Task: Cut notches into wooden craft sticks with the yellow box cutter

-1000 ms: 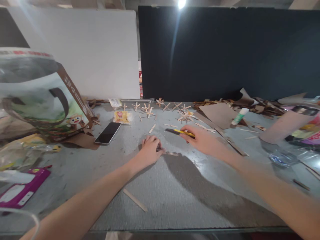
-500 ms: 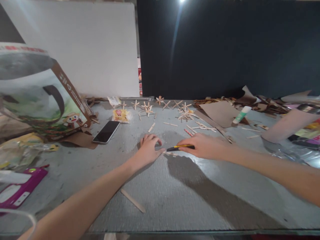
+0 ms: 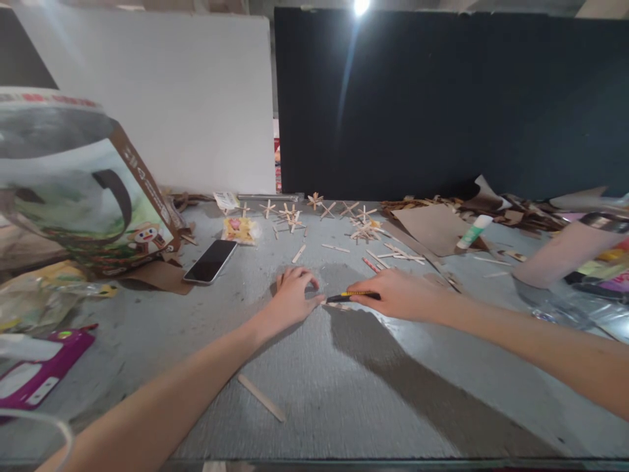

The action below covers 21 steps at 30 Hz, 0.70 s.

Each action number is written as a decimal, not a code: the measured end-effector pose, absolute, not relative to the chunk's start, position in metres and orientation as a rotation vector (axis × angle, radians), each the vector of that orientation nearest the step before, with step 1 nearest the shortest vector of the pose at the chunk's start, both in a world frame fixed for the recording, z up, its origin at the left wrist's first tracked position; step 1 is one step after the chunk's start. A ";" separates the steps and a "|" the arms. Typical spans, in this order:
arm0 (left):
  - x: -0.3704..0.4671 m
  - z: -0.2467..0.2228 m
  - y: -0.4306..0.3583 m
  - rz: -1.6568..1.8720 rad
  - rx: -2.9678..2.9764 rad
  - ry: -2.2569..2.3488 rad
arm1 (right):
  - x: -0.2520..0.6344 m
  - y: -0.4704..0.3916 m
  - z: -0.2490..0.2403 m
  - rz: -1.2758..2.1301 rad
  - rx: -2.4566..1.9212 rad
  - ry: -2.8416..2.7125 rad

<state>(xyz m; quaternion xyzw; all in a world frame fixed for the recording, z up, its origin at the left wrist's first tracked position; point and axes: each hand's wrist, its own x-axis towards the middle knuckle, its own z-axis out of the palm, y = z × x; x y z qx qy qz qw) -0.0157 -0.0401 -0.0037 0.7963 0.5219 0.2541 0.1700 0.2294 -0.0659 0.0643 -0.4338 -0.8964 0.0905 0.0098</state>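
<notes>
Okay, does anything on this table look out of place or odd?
A loose wooden stick lies alone near the front edge of the table, well apart from the crossed sticks at the back. The brown scraps at the back right look messy. I can't see any spill.

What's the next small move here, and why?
I'd probably slide the left hand back slightly from the blade before any cut: the right hand grips the cutter, its tip by the short wooden stick, very close to the left thumb.
</notes>
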 end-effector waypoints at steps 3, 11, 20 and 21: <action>-0.016 -0.004 -0.040 0.720 2.270 1.485 | 0.229 -0.065 0.065 0.291 -1.365 -2.804; -0.016 -0.006 -0.039 0.722 2.280 1.476 | 0.232 -0.064 0.063 0.288 -1.314 -2.808; -0.015 0.001 -0.042 0.703 2.248 1.490 | 0.234 -0.062 0.060 0.290 -1.261 -2.797; -0.015 0.001 -0.042 0.698 2.243 1.492 | 0.234 -0.062 0.061 0.286 -1.267 -2.797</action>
